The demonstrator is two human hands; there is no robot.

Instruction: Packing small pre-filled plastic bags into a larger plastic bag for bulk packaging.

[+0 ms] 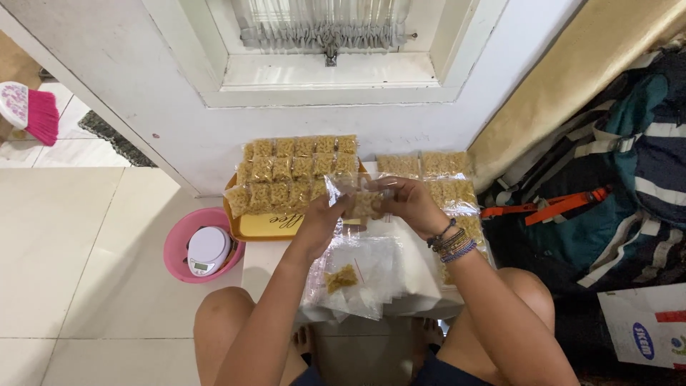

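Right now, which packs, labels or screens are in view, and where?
Clear bag of yellow snack: held by left hand and right hand.
Filled packs: rows on yellow tray.
More packs: right of tray.
Empty clear bags: white table.
White scale, small grey screen: pink bowl.
White package, blue label: lower right.

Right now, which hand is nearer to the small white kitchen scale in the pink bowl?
Left. The left hand is just right of the white scale in the pink bowl; the right hand is farther right, across the small bag both hold.
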